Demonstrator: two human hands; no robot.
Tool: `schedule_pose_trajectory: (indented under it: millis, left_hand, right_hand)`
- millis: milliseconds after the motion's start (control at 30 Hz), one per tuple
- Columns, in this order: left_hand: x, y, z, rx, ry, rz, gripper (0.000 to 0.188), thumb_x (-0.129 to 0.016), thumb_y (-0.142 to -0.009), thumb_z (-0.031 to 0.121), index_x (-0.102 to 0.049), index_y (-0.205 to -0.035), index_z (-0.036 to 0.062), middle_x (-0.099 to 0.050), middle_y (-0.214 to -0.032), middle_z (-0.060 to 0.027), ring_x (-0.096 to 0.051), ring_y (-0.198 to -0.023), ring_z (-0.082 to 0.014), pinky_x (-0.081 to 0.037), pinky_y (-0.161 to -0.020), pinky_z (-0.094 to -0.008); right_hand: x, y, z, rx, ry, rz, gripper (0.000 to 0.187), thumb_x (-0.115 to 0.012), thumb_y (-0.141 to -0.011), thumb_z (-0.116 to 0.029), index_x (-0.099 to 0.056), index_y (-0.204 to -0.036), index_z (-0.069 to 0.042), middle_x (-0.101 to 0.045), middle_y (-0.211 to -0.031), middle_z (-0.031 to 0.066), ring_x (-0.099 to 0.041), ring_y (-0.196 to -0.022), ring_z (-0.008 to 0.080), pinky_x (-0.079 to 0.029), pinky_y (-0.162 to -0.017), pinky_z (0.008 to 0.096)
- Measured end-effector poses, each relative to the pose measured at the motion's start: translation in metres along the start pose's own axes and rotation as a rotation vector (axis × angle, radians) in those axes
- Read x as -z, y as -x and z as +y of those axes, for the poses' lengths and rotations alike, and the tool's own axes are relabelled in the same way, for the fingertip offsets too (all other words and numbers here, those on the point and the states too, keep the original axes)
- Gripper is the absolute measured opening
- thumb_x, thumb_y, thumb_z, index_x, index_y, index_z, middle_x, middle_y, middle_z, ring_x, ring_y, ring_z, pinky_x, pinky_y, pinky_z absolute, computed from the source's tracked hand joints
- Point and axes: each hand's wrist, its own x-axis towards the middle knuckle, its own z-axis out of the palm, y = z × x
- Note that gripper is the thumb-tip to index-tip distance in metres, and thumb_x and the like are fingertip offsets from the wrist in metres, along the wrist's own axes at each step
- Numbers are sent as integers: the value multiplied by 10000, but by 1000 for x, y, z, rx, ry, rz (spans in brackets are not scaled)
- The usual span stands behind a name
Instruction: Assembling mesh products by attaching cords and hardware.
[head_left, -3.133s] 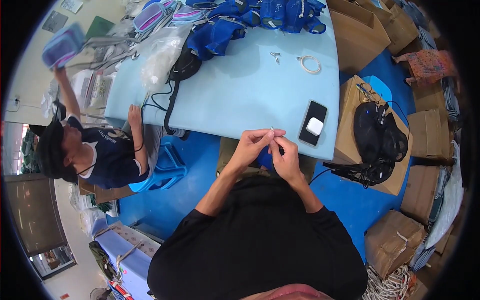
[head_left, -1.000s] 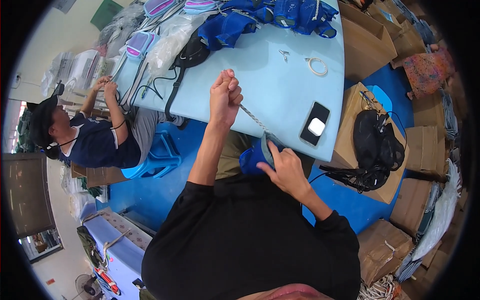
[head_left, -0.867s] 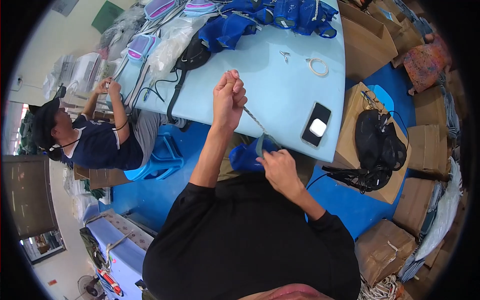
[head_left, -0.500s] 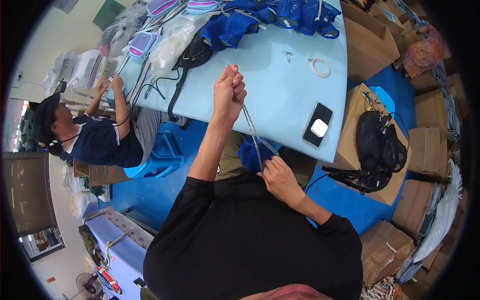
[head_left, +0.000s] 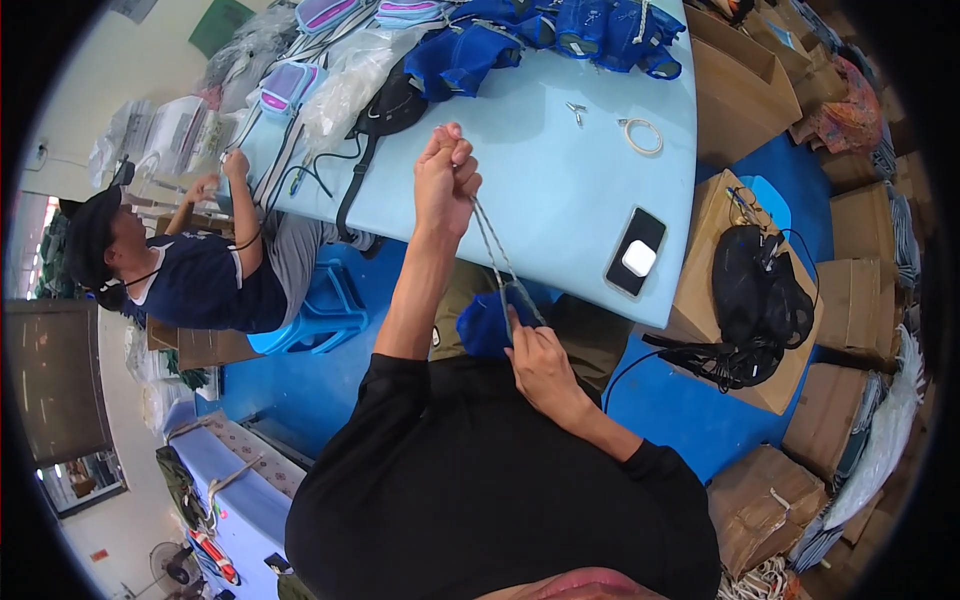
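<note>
My left hand (head_left: pixel 447 185) is raised over the near edge of the table, closed in a fist round a grey-green cord (head_left: pixel 487 228). Two taut strands of the cord slant down from it, a narrow gap between them, toward my lap. There my right hand (head_left: pixel 545 368) is closed on their lower part, beside a blue fabric pouch (head_left: pixel 480 326). The pouch hangs in front of my black top, partly hidden by the cord and my fingers. Exactly how the cord joins the pouch cannot be seen.
On the light blue table (head_left: pixel 560 200) lie blue pouches (head_left: pixel 465 60), a phone (head_left: pixel 630 265) with a white case on it, a cord ring (head_left: pixel 641 136) and small metal pieces (head_left: pixel 576 112). A co-worker (head_left: pixel 200 275) sits left. Cartons (head_left: pixel 740 85) and black bags (head_left: pixel 760 290) stand right.
Both hands have shifted slightly left, the left one also up a little and the right one down. The cord's strands have spread apart, and the blue pouch has swung left, showing more.
</note>
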Motion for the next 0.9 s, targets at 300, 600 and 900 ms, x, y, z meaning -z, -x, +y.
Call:
schedule_pose_trajectory:
  millis: [300,600,900]
  left_hand:
    - [-16,5,-11,58,-107,-124,203,-521,-1115,297,-584,-1014,132,-419,-693,78,-265,-545,-23,-192,-467,-224]
    - [-40,68,-13,144,-259,-338,303,-457,-1138,315,-586,-1007,74,-550,-668,10,-324,-516,-37,-252,-482,-221]
    - [-58,86,-29,67,-426,-461,335,-478,-1134,286,-638,-1011,19,-677,-795,-61,-594,-684,-92,-467,-642,-235]
  right_hand:
    - [-6,-6,1,-58,-102,114,512,-694,-949,-151,-554,-1346,140,-648,-890,203,-647,-744,309,-503,-826,383]
    - [45,-34,26,-115,-368,746,245,-712,-911,-53,-685,-1145,15,-683,-1049,198,-673,-973,403,-553,-857,437]
    - [45,-56,36,-198,-959,444,181,-530,-1071,-97,-609,-979,38,-636,-797,140,-630,-701,262,-477,-667,379]
